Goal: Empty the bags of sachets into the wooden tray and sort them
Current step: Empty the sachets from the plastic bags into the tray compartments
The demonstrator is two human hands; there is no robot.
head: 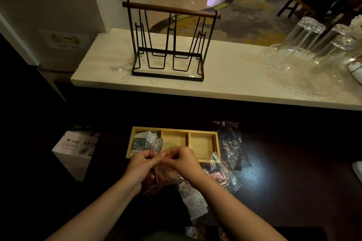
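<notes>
While both hands meet just in front of the tray [217,144], they pinch the top of one clear bag [159,174] between them. Left hand [142,164] is curled, thumb and fingers closed on the bag's mouth; right hand [183,159] is curled the same way, its fingertips touching the left's. Below the hands the bag hangs, filled with reddish sachets.

Three compartments divide the tray. White and dark green sachets [144,140] fill the left compartment; the middle and right ones show only bare wood.

Two more clear bags lie right of the tray: one crumpled bag [225,176] at its near right corner, with something red inside, and another bag [229,139] along its right side. White sachets [193,199] lie loose on the dark table [284,182] under the right forearm.

Beyond the tray rises a pale counter [225,84] bearing a wire rack [168,45] and upturned glasses [305,39] on a clear dish. A white box [75,152] stands left of the table's edge. To the right of the bags the table is open.
</notes>
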